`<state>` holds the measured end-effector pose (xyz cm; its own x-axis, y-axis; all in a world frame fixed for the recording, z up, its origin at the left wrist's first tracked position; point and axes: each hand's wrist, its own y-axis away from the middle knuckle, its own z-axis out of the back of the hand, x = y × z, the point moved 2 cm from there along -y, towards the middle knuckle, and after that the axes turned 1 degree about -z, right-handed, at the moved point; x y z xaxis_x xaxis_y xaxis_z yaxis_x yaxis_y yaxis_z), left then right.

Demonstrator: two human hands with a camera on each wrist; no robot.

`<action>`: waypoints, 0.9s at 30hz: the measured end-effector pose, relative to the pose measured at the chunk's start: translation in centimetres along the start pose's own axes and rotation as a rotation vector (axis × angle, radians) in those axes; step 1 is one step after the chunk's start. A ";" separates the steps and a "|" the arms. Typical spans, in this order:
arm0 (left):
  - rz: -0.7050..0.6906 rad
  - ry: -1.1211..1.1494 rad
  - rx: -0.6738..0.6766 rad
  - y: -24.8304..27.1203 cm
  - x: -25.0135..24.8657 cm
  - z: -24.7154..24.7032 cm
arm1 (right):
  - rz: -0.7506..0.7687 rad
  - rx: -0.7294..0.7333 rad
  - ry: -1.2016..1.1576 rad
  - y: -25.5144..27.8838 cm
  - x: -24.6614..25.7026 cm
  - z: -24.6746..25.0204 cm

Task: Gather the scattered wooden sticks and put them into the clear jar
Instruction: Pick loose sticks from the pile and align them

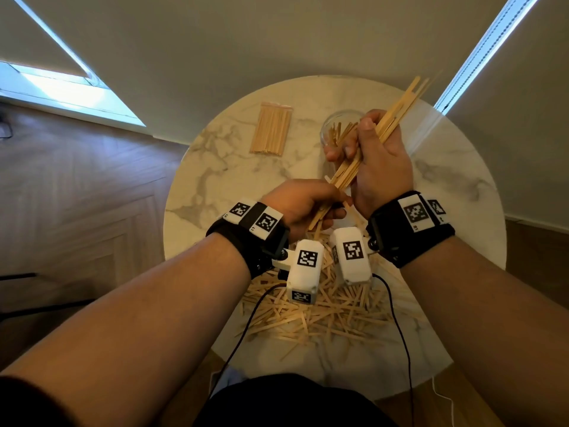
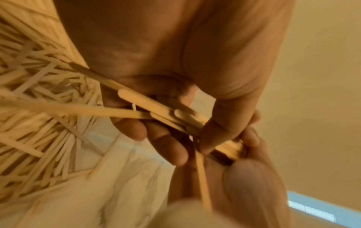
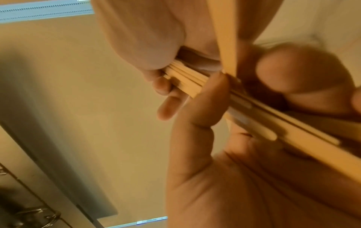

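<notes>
**Both hands on one bundle of sticks**

The right hand (image 1: 378,161) grips the bundle of wooden sticks (image 1: 397,112) mid-length; the left hand (image 1: 303,204) pinches its lower end. The clear jar (image 1: 335,124) stands just behind, the scattered pile (image 1: 326,315) on the table (image 1: 215,167) nearer.

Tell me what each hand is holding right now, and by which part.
Both grip one bundle of wooden sticks. The right hand wraps its middle; the left hand pinches its lower end, above the scattered pile.
</notes>
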<state>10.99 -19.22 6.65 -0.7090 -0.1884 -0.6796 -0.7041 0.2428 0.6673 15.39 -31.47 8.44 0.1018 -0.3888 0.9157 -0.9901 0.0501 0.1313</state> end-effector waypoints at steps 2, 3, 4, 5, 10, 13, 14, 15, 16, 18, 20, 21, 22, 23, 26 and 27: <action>0.036 0.136 0.030 0.1 0.0 0.5 | -0.001 -0.002 -0.042 0.0 0.3 0.2; 0.042 0.192 0.027 0.2 0.0 0.9 | -0.008 -0.004 -0.068 0.0 0.4 0.3; 0.046 0.239 0.013 0.2 0.1 1.2 | -0.018 -0.010 -0.095 0.0 0.6 0.5; 0.048 0.276 -0.012 0.2 0.2 1.6 | -0.030 -0.019 -0.128 0.0 0.7 0.7; -0.050 0.329 -0.174 0.3 0.9 2.2 | -0.070 -0.074 -0.307 0.4 1.0 1.0; -0.213 0.159 -0.295 0.8 0.2 2.9 | -0.097 -0.111 -0.325 0.5 0.7 1.4; -0.282 0.063 -0.330 1.0 -0.2 3.1 | -0.107 -0.112 -0.297 0.5 0.6 1.6; -0.354 -0.027 -0.350 1.3 -0.7 3.2 | -0.116 -0.096 -0.253 0.6 0.4 1.7; -0.420 -0.099 -0.354 1.6 -1.2 3.2 | -0.125 -0.068 -0.193 0.9 0.2 1.7; -0.516 -0.186 -0.346 2.2 -2.2 3.0 | -0.134 0.022 -0.016 1.6 -0.4 1.8; -0.583 -0.248 -0.359 2.6 -3.0 2.7 | -0.105 0.124 0.192 2.4 -1.0 1.5; -0.612 -0.281 -0.369 2.8 -3.3 2.4 | -0.091 0.173 0.265 2.7 -1.4 1.3; -0.636 -0.309 -0.377 3.0 -3.5 2.2 | -0.085 0.214 0.307 2.9 -1.9 1.0; -0.655 -0.319 -0.376 3.2 -3.6 2.0 | -0.089 0.243 0.323 3.1 -2.2 0.8; -0.664 -0.280 -0.359 3.9 -3.8 1.6 | -0.121 0.288 0.261 3.8 -2.4 -0.1; -0.648 -0.250 -0.347 4.1 -3.8 1.6 | -0.135 0.293 0.218 3.9 -2.2 -0.4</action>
<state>10.87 -15.95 11.53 -0.1501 0.0393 -0.9879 -0.9765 -0.1620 0.1419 11.32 -30.04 7.13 0.2203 -0.1682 0.9608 -0.9488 -0.2656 0.1711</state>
